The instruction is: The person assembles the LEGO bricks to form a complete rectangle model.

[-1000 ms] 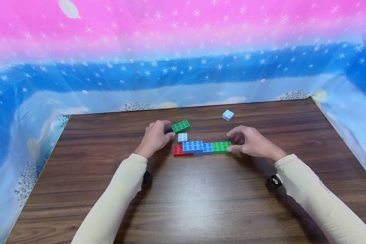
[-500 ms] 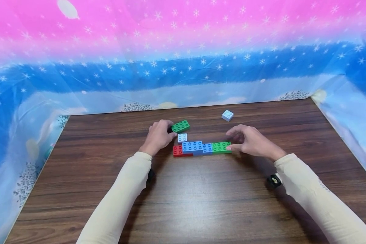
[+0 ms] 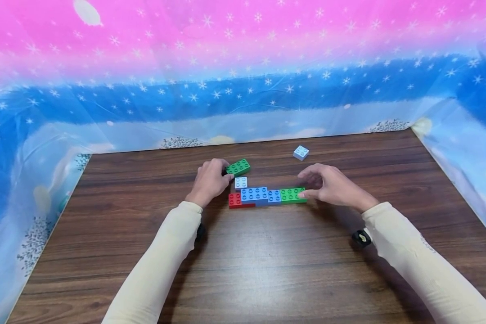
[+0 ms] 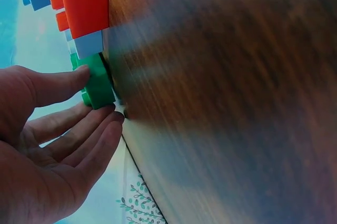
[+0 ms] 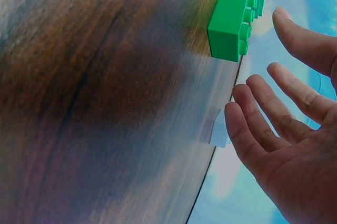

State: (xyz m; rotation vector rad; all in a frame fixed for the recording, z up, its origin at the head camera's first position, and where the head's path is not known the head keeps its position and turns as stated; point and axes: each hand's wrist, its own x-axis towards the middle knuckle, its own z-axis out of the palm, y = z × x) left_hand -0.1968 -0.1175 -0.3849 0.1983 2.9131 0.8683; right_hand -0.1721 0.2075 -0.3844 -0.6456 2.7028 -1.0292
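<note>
My left hand (image 3: 210,182) pinches the left end of a loose green toy brick (image 3: 239,167); in the left wrist view the thumb lies on one side of that brick (image 4: 100,84) and the fingertips against the other. Just in front of it sits a small white brick (image 3: 240,182). A row of bricks runs across the table: red (image 3: 235,200), a long blue brick (image 3: 254,194) on top, a small blue one (image 3: 274,196), and a green brick (image 3: 291,195) at the right end. Beside that end hovers my right hand (image 3: 335,186), fingers spread and holding nothing.
Farther back on the brown wooden table (image 3: 259,270) lies another small white brick (image 3: 301,152). A pink and blue snowflake cloth (image 3: 243,99) hangs along the back and sides of the table.
My left hand has moved slightly right and closed in on the loose green brick. The right hand hardly moves, and the bricks keep their arrangement.
</note>
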